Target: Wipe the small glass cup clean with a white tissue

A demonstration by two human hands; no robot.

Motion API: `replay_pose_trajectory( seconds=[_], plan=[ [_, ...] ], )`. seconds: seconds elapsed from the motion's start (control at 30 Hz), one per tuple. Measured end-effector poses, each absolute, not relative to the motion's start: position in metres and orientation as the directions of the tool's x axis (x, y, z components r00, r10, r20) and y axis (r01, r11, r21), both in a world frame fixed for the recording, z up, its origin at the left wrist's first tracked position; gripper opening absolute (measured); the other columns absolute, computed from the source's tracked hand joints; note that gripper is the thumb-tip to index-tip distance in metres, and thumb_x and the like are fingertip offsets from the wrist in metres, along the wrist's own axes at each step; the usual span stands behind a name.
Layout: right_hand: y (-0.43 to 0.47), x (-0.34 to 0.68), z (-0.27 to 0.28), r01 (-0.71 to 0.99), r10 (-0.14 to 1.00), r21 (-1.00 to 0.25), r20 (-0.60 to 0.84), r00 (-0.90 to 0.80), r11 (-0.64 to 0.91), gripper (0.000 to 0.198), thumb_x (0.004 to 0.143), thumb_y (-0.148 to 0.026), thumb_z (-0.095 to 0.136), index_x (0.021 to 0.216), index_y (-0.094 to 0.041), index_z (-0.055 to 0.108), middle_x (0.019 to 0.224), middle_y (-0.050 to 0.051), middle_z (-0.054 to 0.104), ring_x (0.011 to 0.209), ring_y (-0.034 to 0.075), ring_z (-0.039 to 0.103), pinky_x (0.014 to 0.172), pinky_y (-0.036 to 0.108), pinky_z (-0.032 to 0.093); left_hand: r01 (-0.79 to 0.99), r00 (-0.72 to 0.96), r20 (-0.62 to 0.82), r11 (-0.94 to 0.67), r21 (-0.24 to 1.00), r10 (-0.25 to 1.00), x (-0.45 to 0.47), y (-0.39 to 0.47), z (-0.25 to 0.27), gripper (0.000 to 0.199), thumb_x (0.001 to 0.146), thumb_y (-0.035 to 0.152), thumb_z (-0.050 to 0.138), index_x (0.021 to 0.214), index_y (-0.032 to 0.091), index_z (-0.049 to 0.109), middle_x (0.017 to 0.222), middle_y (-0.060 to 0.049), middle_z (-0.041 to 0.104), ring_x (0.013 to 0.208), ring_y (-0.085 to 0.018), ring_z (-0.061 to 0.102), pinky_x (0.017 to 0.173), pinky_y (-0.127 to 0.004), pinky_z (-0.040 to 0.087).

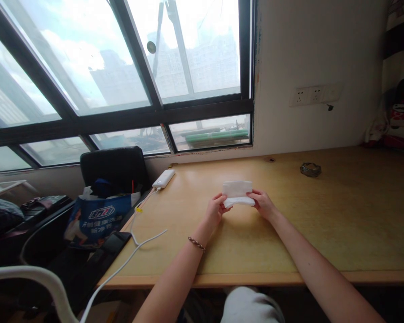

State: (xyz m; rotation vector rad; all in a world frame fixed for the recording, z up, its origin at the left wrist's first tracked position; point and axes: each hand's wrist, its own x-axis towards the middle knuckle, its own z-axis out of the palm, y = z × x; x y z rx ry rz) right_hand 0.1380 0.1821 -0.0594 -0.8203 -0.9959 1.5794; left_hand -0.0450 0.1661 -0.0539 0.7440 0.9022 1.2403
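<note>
Between my two hands is a white tissue (237,188), creased across its middle so that one panel stands up and a narrower flap faces me. My left hand (218,207) pinches its left edge near the crease, thumb on top. On the opposite edge, my right hand (261,203) grips it in the same way. The tissue is held just over the wooden table (249,242); whether its far edge touches the surface I cannot tell. A braided bracelet (196,244) circles my left wrist.
A white power bank (163,178) with a white cable (134,251) lies along the table's left edge. Farther right sits a dark glass ashtray-like dish (310,169). Left of the table, a blue bag (94,220) rests on a black chair (112,166). Windows and a wall stand behind.
</note>
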Motion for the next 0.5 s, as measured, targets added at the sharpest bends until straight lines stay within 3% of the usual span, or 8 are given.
replay_pose_trajectory(
  seconds=[0.5],
  plan=[
    [0.1766, 0.1385, -0.053, -0.339, 0.98, -0.937, -0.013, -0.198, -0.081, 0.016, 0.055, -0.022, 0.051, 0.068, -0.018, 0.061, 0.056, 0.0, 0.055, 0.045, 0.009, 0.045, 0.043, 0.021, 0.036, -0.491, 0.129, -0.105, 0.156, 0.857, 0.986, -0.0485, 0.1645, -0.0518, 0.013, 0.055, 0.016, 0.05, 0.066, 0.014, 0.055, 0.06, -0.004, 0.058, 0.054, -0.013, 0.055, 0.053, -0.025, 0.044]
  ],
)
